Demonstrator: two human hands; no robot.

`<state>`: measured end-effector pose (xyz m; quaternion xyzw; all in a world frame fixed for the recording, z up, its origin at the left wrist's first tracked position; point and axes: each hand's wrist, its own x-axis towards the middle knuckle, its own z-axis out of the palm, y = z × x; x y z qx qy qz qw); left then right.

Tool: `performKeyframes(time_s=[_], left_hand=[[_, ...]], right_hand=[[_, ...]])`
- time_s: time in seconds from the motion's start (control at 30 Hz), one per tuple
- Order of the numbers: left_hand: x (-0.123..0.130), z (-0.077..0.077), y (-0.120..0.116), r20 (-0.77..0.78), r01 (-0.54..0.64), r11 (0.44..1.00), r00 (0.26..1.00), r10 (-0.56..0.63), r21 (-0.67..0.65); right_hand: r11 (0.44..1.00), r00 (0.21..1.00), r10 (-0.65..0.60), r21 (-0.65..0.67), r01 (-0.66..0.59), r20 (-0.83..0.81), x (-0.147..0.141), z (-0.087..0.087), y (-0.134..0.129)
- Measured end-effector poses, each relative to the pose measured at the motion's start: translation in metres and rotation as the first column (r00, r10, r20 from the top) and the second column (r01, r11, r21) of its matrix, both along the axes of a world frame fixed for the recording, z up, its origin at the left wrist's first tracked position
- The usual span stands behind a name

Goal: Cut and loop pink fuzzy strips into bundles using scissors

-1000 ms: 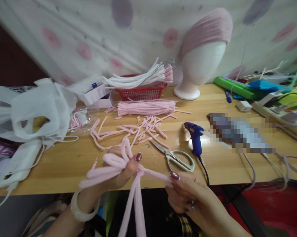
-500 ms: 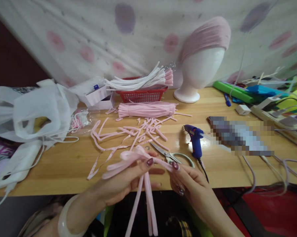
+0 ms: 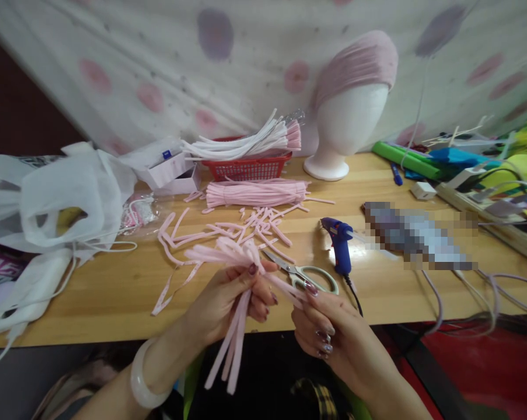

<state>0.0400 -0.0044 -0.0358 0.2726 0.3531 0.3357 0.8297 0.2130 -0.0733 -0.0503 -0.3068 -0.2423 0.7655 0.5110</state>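
A cluster of pink pipe cleaners (image 3: 241, 252), bent into loops with several straight ends hanging down, is held above the desk's front edge. My left hand (image 3: 234, 294) is closed on the middle of the cluster, thumb pressed against the fingers. My right hand (image 3: 328, 326) pinches pink strands that stretch out from the cluster to the right. Just behind my right hand lie scissors (image 3: 316, 279) with pale handles, partly hidden by the fingers. Loose pink pieces (image 3: 267, 224) and a thin pink printed tape (image 3: 162, 298) are scattered beyond my left hand.
A blue glue gun (image 3: 341, 248) lies right of the scissors, its cord running off the front edge. Behind are a tied pink bundle (image 3: 257, 193), a red basket (image 3: 245, 170) of white stems and a white foam head (image 3: 353, 125). A power strip (image 3: 468, 201) stands right, plastic bags (image 3: 70, 198) left.
My left hand has turned and curled its fingers in, and the cluster has risen slightly. The hanging ends have swung left and up. My right hand keeps its pinch.
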Motion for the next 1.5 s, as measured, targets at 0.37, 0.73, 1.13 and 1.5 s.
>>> performKeyframes(time_s=[0.37,0.73,1.13,1.5], left_hand=[[0.009,0.002,-0.006,0.018,-0.231,0.973,0.973,0.231,-0.023],[0.043,-0.015,-0.005,0.102,-0.584,0.81,0.803,0.587,-0.063],[0.016,-0.011,-0.004,0.013,-0.223,0.975,0.975,0.223,0.026],[0.011,-0.017,-0.02,-0.21,0.165,0.975,0.969,-0.132,0.15]], right_hand=[[0.992,0.992,-0.112,0.068,0.107,0.066,-0.006,-0.008,-0.001],[0.792,0.679,-0.547,0.564,0.232,0.489,-0.041,-0.022,-0.001],[0.797,0.586,-0.586,0.529,0.292,0.56,0.022,-0.014,0.01],[0.873,0.761,-0.445,0.418,0.251,0.473,0.007,-0.002,0.024]])
